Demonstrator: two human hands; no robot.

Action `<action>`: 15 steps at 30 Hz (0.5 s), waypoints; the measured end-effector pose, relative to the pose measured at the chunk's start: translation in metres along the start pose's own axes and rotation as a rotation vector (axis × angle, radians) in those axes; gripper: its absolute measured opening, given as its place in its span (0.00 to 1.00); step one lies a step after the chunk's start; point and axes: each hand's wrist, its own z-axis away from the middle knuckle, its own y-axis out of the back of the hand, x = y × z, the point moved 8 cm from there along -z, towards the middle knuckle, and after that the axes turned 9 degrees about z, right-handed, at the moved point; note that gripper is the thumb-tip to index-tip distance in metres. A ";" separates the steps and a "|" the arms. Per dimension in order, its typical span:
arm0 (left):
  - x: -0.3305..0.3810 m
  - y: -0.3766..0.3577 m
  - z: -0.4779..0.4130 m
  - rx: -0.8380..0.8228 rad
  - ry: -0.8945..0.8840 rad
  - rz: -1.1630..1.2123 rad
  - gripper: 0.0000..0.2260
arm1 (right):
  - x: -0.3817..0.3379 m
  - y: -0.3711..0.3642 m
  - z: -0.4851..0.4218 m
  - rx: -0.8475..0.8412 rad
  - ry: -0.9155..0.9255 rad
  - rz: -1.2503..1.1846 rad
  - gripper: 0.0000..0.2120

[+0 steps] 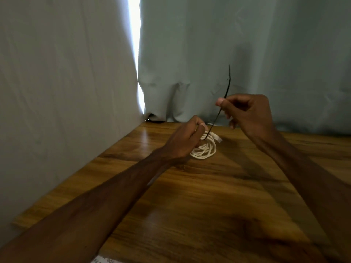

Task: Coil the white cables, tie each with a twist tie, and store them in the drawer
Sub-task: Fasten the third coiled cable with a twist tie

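A coiled white cable (206, 149) hangs from my left hand (183, 142) just above the wooden table (209, 196), its connector end sticking out to the right. My left hand is shut on the top of the coil. A thin black twist tie (226, 95) runs from the coil up and to the right, its free end pointing upward. My right hand (247, 112) pinches the tie between thumb and fingers about midway along it. The tie's lower end hooks under the coil beside my left thumb. No drawer is in view.
Grey-green curtains (228, 54) hang behind and left of the table, with a bright gap of light (134, 44) between them. A piece of printed paper (103, 260) shows at the table's near edge.
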 end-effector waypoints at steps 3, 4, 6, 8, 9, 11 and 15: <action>0.013 -0.015 0.004 -0.052 -0.017 0.093 0.07 | 0.026 0.000 0.001 0.049 -0.199 -0.169 0.09; 0.016 -0.019 0.005 -0.069 -0.023 0.108 0.08 | 0.037 0.000 0.004 0.066 -0.289 -0.232 0.10; 0.021 -0.025 0.006 -0.094 -0.025 0.125 0.08 | 0.057 -0.002 0.009 0.083 -0.439 -0.326 0.14; 0.025 -0.028 0.006 -0.103 -0.023 0.157 0.08 | 0.070 -0.007 0.013 0.046 -0.529 -0.398 0.13; 0.026 -0.029 0.007 -0.102 -0.017 0.180 0.08 | 0.073 -0.011 0.015 0.010 -0.557 -0.438 0.11; 0.029 -0.031 0.008 -0.100 -0.003 0.226 0.09 | 0.078 -0.020 0.017 -0.044 -0.607 -0.517 0.07; 0.032 -0.033 0.008 -0.100 0.007 0.290 0.07 | 0.082 -0.037 0.022 -0.157 -0.682 -0.712 0.17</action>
